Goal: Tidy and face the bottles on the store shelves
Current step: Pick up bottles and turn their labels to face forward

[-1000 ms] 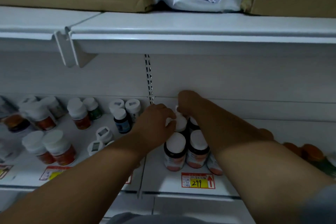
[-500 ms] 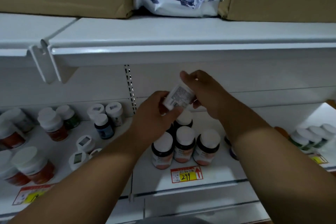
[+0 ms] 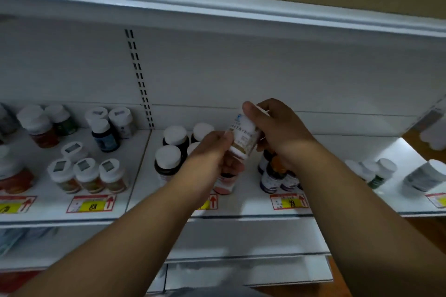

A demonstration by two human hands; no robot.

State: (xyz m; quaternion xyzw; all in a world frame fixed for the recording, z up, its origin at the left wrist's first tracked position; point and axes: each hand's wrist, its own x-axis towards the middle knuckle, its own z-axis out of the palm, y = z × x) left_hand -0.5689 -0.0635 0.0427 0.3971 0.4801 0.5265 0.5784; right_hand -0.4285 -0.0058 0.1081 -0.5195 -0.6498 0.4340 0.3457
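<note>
Bottle (image 3: 243,138) was held tilted above the shelf (image 3: 241,210), between both hands. Left hand (image 3: 212,154) fingers clasped its lower end; right hand (image 3: 277,128) fingers wrapped the upper end, thumb across the label.

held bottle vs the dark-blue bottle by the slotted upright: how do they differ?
The held bottle is off the shelf, tilted, gripped by the left hand and right hand; the dark-blue bottle stands upright on the shelf, untouched. Held bottle's label is pale; the other's is dark. Both look white-capped.
</note>
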